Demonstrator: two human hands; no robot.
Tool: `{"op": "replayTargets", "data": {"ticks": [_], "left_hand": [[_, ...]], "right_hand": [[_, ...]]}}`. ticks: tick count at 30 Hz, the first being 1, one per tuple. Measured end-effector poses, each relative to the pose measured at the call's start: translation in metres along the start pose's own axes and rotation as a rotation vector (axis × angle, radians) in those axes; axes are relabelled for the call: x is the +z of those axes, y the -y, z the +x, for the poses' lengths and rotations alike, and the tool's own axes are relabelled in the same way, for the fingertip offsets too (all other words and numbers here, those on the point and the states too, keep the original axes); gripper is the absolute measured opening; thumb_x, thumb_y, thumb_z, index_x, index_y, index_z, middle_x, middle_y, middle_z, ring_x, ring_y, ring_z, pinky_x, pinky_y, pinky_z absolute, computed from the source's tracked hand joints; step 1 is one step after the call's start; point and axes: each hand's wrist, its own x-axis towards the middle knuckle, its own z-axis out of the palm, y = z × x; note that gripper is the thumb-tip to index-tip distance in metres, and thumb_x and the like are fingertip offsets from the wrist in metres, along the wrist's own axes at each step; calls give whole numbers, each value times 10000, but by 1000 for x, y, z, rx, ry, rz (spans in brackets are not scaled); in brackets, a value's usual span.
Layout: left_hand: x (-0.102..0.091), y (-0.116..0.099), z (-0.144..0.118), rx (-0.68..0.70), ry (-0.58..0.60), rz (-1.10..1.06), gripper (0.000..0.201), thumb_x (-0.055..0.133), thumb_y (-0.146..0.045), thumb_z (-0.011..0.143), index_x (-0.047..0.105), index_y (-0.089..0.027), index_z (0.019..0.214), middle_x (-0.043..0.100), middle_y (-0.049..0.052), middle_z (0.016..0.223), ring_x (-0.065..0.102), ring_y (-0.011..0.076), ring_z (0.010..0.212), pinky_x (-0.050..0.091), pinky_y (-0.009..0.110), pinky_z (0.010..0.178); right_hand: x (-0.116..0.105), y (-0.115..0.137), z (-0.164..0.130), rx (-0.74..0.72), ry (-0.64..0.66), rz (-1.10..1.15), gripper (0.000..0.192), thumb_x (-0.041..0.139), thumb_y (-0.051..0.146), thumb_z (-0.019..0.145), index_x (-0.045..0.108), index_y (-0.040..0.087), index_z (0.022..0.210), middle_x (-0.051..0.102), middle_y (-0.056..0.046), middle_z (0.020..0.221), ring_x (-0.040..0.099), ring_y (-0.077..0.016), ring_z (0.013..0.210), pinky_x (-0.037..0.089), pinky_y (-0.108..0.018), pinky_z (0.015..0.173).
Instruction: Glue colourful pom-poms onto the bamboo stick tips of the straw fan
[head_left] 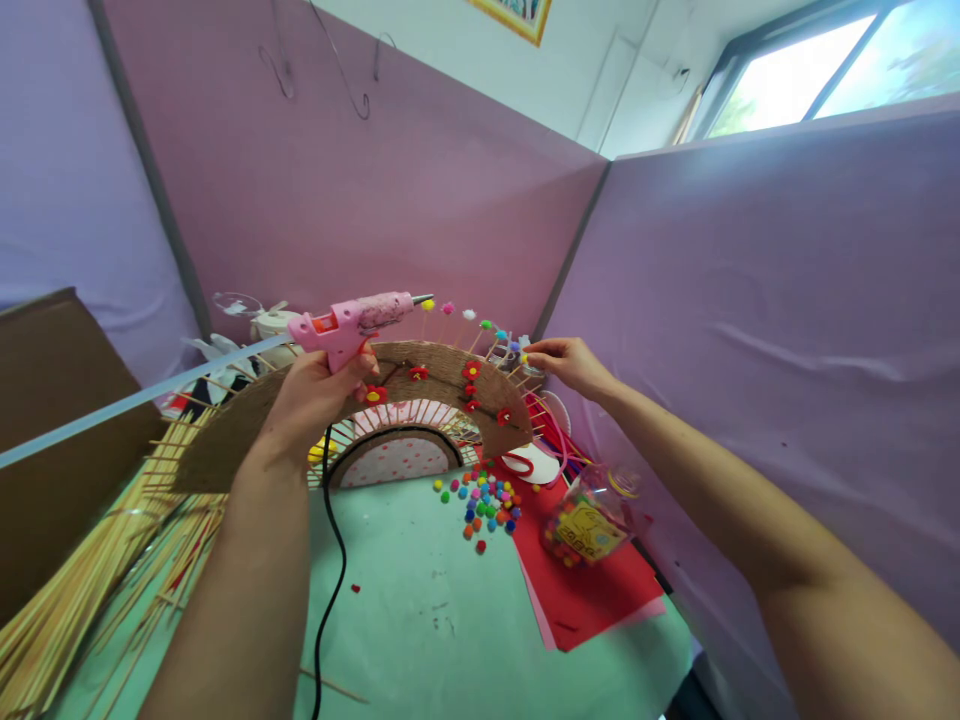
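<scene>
My left hand (319, 395) is wrapped round the handle of a pink hot glue gun (367, 315), its nozzle pointing right and a long glue stick (150, 390) sticking out of its back. Behind it stands a fan-shaped craft piece (442, 365) of brown cord with thin sticks along its edge and red felt flowers (471, 371) on its face. Coloured pom-poms (486, 324) cap several stick tips on the upper right. At the right end of that row, the fingertips of my right hand (574, 365) pinch a small yellow pom-pom (525, 358) at a stick's tip.
Loose pom-poms (487, 500) lie on the green tabletop (420, 600). A clear jar (592, 515) of pom-poms rests on red sheets (592, 600) at the right. Bundled thin sticks (82, 570) lie at the left beside cardboard (60, 430). The glue gun's black cord (337, 560) crosses the table.
</scene>
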Motion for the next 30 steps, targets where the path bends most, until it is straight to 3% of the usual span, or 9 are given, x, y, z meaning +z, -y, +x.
{"op": "replayTargets", "data": {"ticks": [3, 7, 11, 21, 30], "left_hand": [[-1, 2, 1, 13, 9, -7, 320, 794, -422, 642, 620, -160, 696, 561, 6, 597, 472, 81, 483, 376, 204, 462], [-2, 4, 3, 50, 18, 0, 323, 781, -429, 656, 602, -162, 692, 564, 6, 590, 477, 84, 475, 389, 206, 457], [-2, 5, 4, 60, 26, -7, 318, 772, -424, 665, 590, -165, 689, 569, 6, 597, 477, 81, 468, 387, 206, 454], [-2, -1, -1, -51, 31, -60, 356, 822, -402, 633, 606, -145, 749, 551, -22, 581, 471, 72, 496, 394, 196, 493], [-3, 1, 1, -13, 33, -44, 339, 818, -408, 637, 622, -155, 748, 577, -19, 614, 471, 75, 503, 398, 197, 484]], "right_hand": [[-4, 0, 4, -76, -5, -50, 290, 691, 340, 770, 776, 164, 984, 768, -68, 856, 643, -160, 708, 501, -278, 679], [-5, 1, 9, -180, 33, -158, 177, 704, 256, 737, 793, 184, 873, 766, -57, 837, 665, -166, 726, 504, -264, 689], [-4, 2, 7, -109, 17, -183, 132, 683, 210, 726, 785, 180, 804, 759, -39, 766, 676, -163, 687, 498, -249, 655], [1, 1, -1, 123, 6, 123, 242, 782, 353, 668, 756, 149, 796, 725, -34, 684, 637, -135, 602, 522, -261, 629], [0, -3, 7, -54, 28, -66, 228, 700, 347, 695, 753, 147, 792, 706, -28, 664, 608, -143, 607, 474, -253, 602]]}}
